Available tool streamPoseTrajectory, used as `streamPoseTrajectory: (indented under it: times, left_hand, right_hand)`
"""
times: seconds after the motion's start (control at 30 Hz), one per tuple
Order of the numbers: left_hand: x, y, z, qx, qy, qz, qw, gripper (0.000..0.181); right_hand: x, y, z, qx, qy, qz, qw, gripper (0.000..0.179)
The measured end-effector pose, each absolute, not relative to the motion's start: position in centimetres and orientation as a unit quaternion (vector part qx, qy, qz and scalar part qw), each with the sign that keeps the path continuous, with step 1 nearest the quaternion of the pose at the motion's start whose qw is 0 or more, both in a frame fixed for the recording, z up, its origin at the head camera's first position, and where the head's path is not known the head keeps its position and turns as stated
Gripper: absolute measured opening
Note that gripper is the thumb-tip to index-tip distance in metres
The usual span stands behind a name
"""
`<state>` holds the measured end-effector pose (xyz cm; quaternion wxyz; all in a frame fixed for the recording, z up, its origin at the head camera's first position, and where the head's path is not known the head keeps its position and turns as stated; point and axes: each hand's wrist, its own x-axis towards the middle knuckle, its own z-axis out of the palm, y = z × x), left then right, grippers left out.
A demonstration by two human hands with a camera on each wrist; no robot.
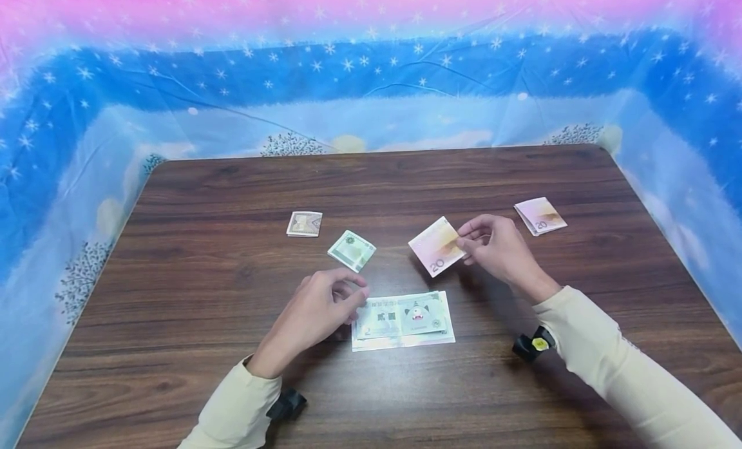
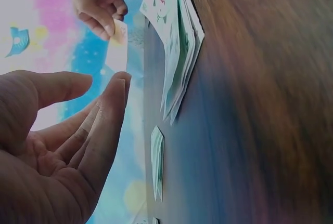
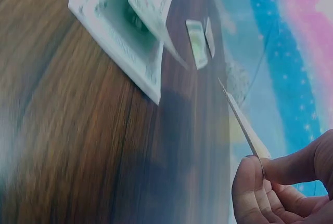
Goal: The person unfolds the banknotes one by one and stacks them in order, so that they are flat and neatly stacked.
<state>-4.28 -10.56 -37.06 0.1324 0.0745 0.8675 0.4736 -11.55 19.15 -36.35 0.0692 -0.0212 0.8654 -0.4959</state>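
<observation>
My right hand [image 1: 500, 250] pinches a folded pink-and-yellow banknote [image 1: 433, 246] marked 20 by its right edge, thumb against fingers. The right wrist view has this note [image 3: 244, 122] edge-on, raised off the table. My left hand [image 1: 321, 307] holds nothing; thumb and fingers [image 2: 112, 109] stand apart in the left wrist view. It is beside the left end of a stack of pale green banknotes [image 1: 402, 317], whose top note is lifted and bent. A small folded green banknote [image 1: 352, 250] lies just beyond the left hand.
A folded brownish banknote [image 1: 304, 224] lies farther back on the left. Another folded 20 note [image 1: 540, 216] rests at the back right, beyond the right hand. The wooden table [image 1: 203, 198] ends at a hanging blue-and-pink snowflake cloth [image 1: 371, 69].
</observation>
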Motion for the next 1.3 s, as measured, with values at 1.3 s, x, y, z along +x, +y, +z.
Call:
streamPoseTrajectory:
  times: [1.3]
  left_hand:
    - [-4.8, -8.2, -37.4, -0.045, 0.661, 0.737, 0.135, 0.033]
  right_hand:
    - [-7.2, 12.8, -37.4, -0.024, 0.76, -0.619, 0.197, 0.024]
